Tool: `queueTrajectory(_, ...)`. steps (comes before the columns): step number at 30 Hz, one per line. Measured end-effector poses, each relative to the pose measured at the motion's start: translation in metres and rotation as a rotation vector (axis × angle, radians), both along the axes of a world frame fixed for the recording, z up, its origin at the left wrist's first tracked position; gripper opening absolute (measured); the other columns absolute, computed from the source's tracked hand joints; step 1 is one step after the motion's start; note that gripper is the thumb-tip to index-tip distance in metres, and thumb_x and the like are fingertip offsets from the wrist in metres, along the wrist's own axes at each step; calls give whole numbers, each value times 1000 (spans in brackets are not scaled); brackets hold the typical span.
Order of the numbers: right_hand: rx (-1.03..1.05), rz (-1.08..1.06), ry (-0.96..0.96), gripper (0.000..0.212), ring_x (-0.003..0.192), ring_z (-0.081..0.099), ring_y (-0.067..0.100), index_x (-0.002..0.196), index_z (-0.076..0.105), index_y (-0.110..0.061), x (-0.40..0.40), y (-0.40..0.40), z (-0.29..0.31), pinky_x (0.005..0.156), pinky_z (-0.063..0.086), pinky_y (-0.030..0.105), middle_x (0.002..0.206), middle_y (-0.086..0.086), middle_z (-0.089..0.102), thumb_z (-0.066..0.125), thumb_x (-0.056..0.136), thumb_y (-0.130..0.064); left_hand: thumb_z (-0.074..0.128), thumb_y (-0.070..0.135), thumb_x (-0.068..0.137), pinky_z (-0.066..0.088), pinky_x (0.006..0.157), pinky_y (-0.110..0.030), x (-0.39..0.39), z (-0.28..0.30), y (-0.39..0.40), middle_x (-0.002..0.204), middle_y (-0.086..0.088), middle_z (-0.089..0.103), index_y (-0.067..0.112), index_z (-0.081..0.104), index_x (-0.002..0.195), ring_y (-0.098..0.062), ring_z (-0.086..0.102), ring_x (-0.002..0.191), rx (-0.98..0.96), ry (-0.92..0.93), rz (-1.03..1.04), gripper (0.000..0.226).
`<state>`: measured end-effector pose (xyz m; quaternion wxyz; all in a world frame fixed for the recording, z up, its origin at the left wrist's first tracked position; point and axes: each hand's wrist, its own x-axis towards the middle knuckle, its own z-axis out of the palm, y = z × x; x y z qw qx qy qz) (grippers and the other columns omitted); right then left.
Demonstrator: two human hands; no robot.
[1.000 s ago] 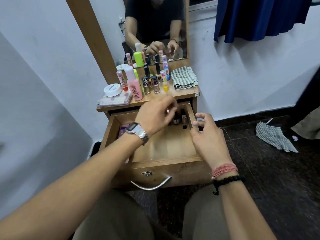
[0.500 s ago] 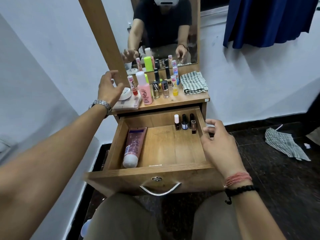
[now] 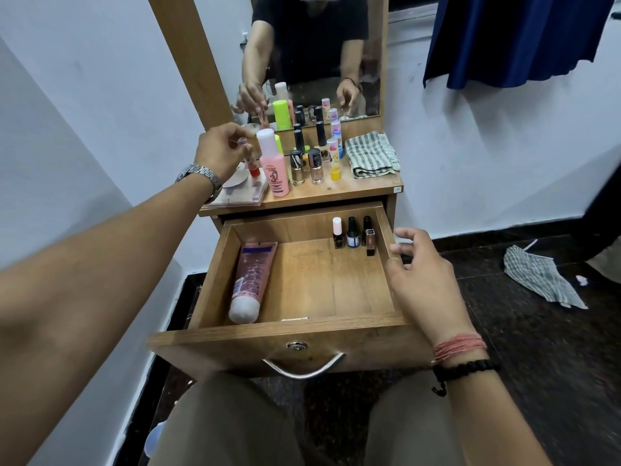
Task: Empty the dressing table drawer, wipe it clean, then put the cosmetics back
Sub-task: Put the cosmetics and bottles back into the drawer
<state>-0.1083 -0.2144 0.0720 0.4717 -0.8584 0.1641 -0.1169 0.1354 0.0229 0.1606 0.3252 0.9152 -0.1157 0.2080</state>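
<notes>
Pinching a slim red-based tube (image 3: 250, 161) on the bench (image 3: 363, 191), my left hand (image 3: 220, 151) could topple the crowded pink bottle (image 3: 274, 166); right hand (image 3: 421, 277) relaxed at the open wooden drawer (image 3: 302, 344).

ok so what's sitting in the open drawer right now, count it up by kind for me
Tubes: 1, the pink tube lying along the left side.
Small nail polish bottles: 3, standing in the back right corner: white cap, blue label, tall dark one.
Total: 4 things in the drawer.
</notes>
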Motion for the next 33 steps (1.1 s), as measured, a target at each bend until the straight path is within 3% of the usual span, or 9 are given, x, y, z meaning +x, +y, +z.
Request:
queueTrajectory(3,-15,-4,2,42,103,58,16,133,43,-27,0,1,0,88,48,36,120,-7,60,51,93,-19,67,13,86,45,75,-8,-5,4,8,100,-1,69,16,69,107,-7,61,86,-49,-68,28,21)
queueTrajectory(6,-30,-9,6,42,101,59,16,133,42,-28,0,2,1,89,49,40,118,-8,59,50,92,-19,67,17,86,42,70,0,-17,16,20,95,6,65,17,67,109,-2,59,84,-121,-169,74,23)
queueTrajectory(10,-38,-10,15,42,102,59,16,133,41,-29,0,4,2,89,50,41,117,-10,58,50,93,-20,67,20,85,46,76,-5,-48,35,26,94,8,64,18,67,108,7,59,79,-160,-317,42,24)
queueTrajectory(12,-42,-12,19,42,103,59,16,133,41,-28,-1,4,2,89,50,41,117,-11,58,50,93,-20,68,18,84,51,81,-14,-71,34,18,95,4,66,17,67,107,-1,63,86,-137,-343,-72,23)
queueTrajectory(14,-51,-11,18,41,102,59,17,132,42,-28,-1,5,2,87,49,38,117,-10,59,49,93,-20,71,16,83,53,83,-20,-96,23,4,98,-2,68,15,67,106,-9,66,90,-110,-311,-192,23)
queueTrajectory(17,-58,-10,18,40,101,59,17,131,42,-27,-2,5,2,85,47,36,118,-10,59,49,92,-20,73,14,81,52,83,-15,-123,-2,-24,98,2,67,14,68,106,-3,64,89,-18,-214,-342,26)
queueTrajectory(21,-56,-14,21,41,103,59,17,131,42,-28,-2,5,3,86,48,37,120,-8,60,49,92,-20,73,12,80,53,87,-26,-137,-45,-62,94,1,67,13,68,104,-10,64,91,131,-67,-496,25)
queueTrajectory(27,-39,-22,22,41,104,59,20,130,43,-28,0,2,2,88,46,36,121,-7,61,50,90,-20,71,12,80,47,84,-27,-129,-95,-109,97,1,67,16,68,105,-16,61,93,251,102,-486,26)
queueTrajectory(33,-23,-25,13,41,108,59,23,130,44,-27,1,0,1,92,46,39,123,-4,62,53,91,-21,69,6,76,50,81,-34,-120,-110,-132,94,0,66,15,65,100,-18,62,90,239,191,-434,26)
